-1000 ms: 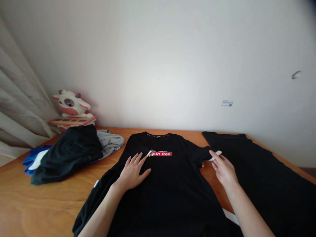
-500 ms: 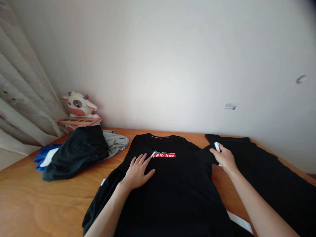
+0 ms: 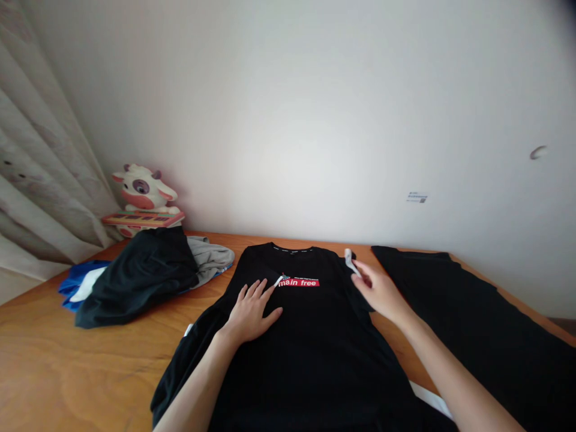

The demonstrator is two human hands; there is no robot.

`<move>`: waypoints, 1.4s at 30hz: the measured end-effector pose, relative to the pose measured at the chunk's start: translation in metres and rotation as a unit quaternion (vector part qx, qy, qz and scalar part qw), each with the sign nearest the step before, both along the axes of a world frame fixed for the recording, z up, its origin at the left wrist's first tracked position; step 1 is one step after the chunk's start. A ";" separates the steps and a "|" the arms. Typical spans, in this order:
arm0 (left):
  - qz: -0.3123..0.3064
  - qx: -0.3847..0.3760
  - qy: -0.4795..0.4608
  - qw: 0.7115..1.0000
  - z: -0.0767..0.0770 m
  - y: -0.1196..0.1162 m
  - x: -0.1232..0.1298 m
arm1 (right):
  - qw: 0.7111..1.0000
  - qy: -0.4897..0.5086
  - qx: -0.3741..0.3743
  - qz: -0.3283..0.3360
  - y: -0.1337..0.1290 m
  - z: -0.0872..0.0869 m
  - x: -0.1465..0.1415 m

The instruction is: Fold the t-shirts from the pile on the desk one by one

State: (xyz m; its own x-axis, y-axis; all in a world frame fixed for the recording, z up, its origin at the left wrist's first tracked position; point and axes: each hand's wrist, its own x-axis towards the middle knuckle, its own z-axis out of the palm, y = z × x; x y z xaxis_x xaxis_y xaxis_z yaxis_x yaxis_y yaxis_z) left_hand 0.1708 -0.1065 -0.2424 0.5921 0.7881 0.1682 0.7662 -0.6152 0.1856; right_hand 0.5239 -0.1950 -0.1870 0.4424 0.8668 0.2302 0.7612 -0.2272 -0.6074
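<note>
A black T-shirt (image 3: 310, 342) lies spread out in front of me, its neckline toward the wall and a red "main free" print on the chest. My left hand (image 3: 252, 312) rests flat on the chest, fingers spread, close to a sleeve's white edge that lies folded over beside the print. The shirt's right sleeve is pinched in my right hand (image 3: 375, 289) by its white cuff (image 3: 351, 263), raised a little and drawn in toward the shirt's body. White trim (image 3: 429, 397) also shows near the hem at lower right.
Black cloth (image 3: 468, 318) lies flat on the wooden table (image 3: 49, 372) to the right. On the left is a pile of clothes with a dark garment (image 3: 135, 282), a grey one (image 3: 209, 255) and blue fabric. Behind it stands a cow toy (image 3: 144, 189) with a keyboard, beside a curtain (image 3: 40, 162).
My right hand has moved left, bringing the sleeve's white cuff inward toward the shirt's shoulder. My left hand has stayed in place on the chest.
</note>
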 end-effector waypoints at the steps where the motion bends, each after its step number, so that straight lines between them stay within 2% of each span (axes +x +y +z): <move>1: -0.001 0.002 -0.003 1.000 -0.001 0.000 0.000 | 0.995 -0.021 -0.001 0.100 -0.004 0.003 -0.015; 2: -0.002 0.003 -0.004 1.000 -0.001 0.001 0.000 | 0.986 -0.042 -0.008 0.163 -0.009 0.006 -0.029; 4: -0.001 0.003 0.000 1.000 -0.002 0.001 0.000 | 0.975 -0.079 -0.037 0.205 -0.020 0.006 -0.045; 7: 0.001 0.001 0.006 1.000 -0.002 0.001 0.000 | 0.980 -0.098 -0.056 0.166 -0.034 -0.008 -0.044; 11: 0.003 -0.003 -0.002 1.000 0.000 0.000 0.000 | 0.985 -0.069 -0.028 0.158 -0.043 -0.042 -0.024; 14: 0.029 -0.009 -0.023 0.999 0.007 -0.001 0.006 | 0.988 -0.049 0.012 0.149 -0.045 -0.062 -0.015; 17: 0.080 -0.015 -0.065 0.994 0.019 0.001 0.029 | 0.989 -0.050 0.047 0.128 -0.044 -0.069 -0.014; 20: 0.122 -0.047 -0.079 0.988 0.029 0.008 0.068 | 0.987 -0.074 0.045 0.136 -0.043 -0.067 -0.016; 25: 0.168 -0.089 -0.073 0.979 0.029 0.027 0.126 | 0.982 -0.106 0.052 0.146 -0.044 -0.063 -0.016; 29: 0.139 -0.093 -0.098 0.981 0.021 0.032 0.139 | 0.977 -0.095 0.045 0.183 -0.046 -0.063 -0.012; 32: 0.119 -0.079 -0.137 0.980 0.014 0.029 0.134 | 0.975 -0.105 0.036 0.194 -0.047 -0.062 -0.008; 36: 0.101 -0.058 -0.180 0.977 0.006 0.028 0.124 | 0.975 -0.134 0.025 0.177 -0.047 -0.061 -0.002; 39: 0.094 -0.033 -0.192 0.976 0.010 0.026 0.121 | 0.973 -0.143 0.032 0.177 -0.049 -0.059 -0.001; 40: 0.075 -0.021 -0.196 0.977 0.013 0.025 0.121 | 0.973 -0.143 0.040 0.178 -0.049 -0.059 -0.002; 41: 0.030 -0.017 -0.199 0.980 0.018 0.022 0.120 | 0.972 -0.143 0.049 0.178 -0.050 -0.058 -0.003; 42: -0.042 -0.022 -0.197 0.979 0.022 0.019 0.120 | 0.972 -0.141 0.057 0.177 -0.050 -0.058 -0.004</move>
